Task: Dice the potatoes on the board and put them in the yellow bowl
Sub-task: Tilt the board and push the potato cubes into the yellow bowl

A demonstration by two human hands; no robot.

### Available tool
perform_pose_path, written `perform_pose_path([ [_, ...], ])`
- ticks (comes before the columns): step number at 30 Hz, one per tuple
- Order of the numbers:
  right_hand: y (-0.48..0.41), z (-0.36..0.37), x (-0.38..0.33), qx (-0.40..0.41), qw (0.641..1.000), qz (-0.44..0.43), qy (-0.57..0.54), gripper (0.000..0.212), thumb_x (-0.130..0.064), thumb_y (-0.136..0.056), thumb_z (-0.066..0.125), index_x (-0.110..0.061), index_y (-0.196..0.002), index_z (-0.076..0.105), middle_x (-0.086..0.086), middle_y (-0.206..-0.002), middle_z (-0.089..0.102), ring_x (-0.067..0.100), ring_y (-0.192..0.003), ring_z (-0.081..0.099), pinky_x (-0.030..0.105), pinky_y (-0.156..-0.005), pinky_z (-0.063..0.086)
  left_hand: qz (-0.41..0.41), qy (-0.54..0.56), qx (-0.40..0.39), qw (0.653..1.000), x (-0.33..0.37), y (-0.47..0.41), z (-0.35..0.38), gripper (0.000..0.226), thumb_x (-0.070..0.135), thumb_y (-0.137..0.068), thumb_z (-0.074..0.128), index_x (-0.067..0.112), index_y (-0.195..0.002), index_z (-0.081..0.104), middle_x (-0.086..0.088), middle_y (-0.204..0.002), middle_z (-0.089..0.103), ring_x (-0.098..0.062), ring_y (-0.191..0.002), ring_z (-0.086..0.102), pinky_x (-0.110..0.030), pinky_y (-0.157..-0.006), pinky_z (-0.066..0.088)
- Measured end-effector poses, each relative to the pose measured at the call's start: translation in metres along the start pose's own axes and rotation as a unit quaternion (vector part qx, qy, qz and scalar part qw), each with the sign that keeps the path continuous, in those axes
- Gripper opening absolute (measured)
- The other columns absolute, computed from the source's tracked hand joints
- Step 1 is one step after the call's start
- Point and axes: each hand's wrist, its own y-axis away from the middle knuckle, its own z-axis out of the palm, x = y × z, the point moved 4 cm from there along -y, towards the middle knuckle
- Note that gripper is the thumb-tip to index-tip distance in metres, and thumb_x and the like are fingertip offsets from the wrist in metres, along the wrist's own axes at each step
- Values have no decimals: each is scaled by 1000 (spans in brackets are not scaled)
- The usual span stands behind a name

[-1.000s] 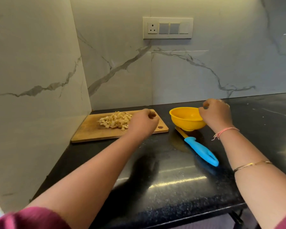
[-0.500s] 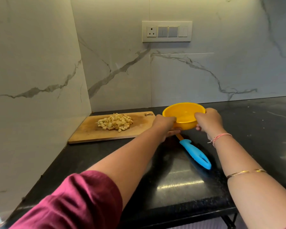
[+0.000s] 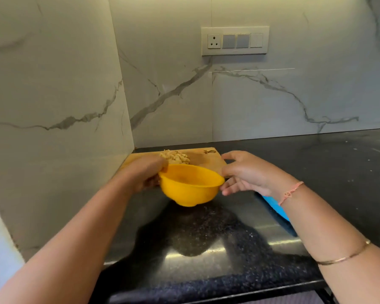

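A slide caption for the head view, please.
Left hand holds the empty yellow bowl before diced potatoes on the cutting board.

Yellow bowl (image 3: 191, 187): plastic, smooth, soft sheen noted on outer wall.
Board (image 3: 206, 159): wood, matt, grain and darker stain seen.
Diced potatoes (image 3: 176, 157): pale, lumpy heap, dull surface.
Counter (image 3: 206, 249): black speckled stone, polished to gloss, light streaks mirrored.
Walls (image 3: 272, 95): white marble-look slabs, grey-veined, smooth, faintly satin.
Switch plate (image 3: 235, 41): white plastic, smooth.
Blue handle (image 3: 274, 207): plastic-like, smooth, partly hidden.
Bracelet (image 3: 291, 193): pink thread, knotted, matt.
Bangle (image 3: 347, 255): thin gold-toned metal, shiny.
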Motion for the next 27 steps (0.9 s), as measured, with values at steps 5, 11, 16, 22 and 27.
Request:
perform_pose_path([
  [5, -8, 20, -4, -3, 998, 7, 62, 60, -1, -91, 53, -9, -144, 26, 20, -95, 60, 14, -49, 62, 29, -58, 58, -10, -110, 21, 994, -12, 5, -21, 6, 6, -89, 48, 10, -86, 48, -11, -78, 46, -19, -69, 44, -25, -55, 36],
  [11, -34, 1, -2, 133, 970, -12, 203, 35, -1, -90, 42, -3, -123, 56, 17, -91, 63, 22, -66, 64, 30, -63, 58, 2, -60, -7, 998, -17, 2, -24, 6, 18, -96, 51, 14, -92, 53, -6, -83, 53, -17, -72, 51, -25, -61, 42],
  [16, -70, 6, 13, 127, 904, -20, 408, 25, -5, -87, 41, -6, -67, 54, 12, -76, 57, 27, -74, 56, 27, -56, 38, -23, 76, 74, 994, -36, -34, -40, 50, 46, -96, 48, 5, -125, 56, -11, -122, 59, -28, -112, 55, -40, -97, 43],
  [22, -94, 23, 31, 14, 856, 16, 517, 30, -16, -100, 38, -2, -116, 59, 16, -117, 60, 26, -101, 56, 32, -86, 41, -85, -37, 130, 987, -59, -63, -49, 58, 44, -101, 32, 0, -134, 50, -20, -135, 52, -36, -120, 51, -45, -105, 40],
  [27, -90, 22, 30, -29, 814, 25, 579, 32, -21, -100, 38, -2, -113, 60, 17, -114, 62, 26, -97, 56, 30, -80, 40, -73, -160, 81, 981, -39, -45, -41, 53, 32, -106, 23, -5, -140, 40, -24, -147, 37, -35, -134, 37, -39, -109, 28],
])
